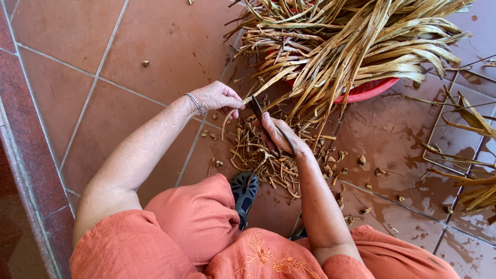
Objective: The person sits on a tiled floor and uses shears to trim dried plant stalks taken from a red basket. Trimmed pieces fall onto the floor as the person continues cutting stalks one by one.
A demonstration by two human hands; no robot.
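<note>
My left hand, a silver bracelet on its wrist, pinches the end of a dried tan leaf strip that runs from the big bundle. My right hand grips dark scissors, whose blades meet the strip just right of my left fingers. Below both hands lies a pile of cut leaf scraps on the tiled floor.
A red plastic basket heaped with long dried leaves stands at the upper right. More leaves rest on a wire rack at the right edge. Wet terracotta tiles, my orange clothing and a dark shoe fill the foreground.
</note>
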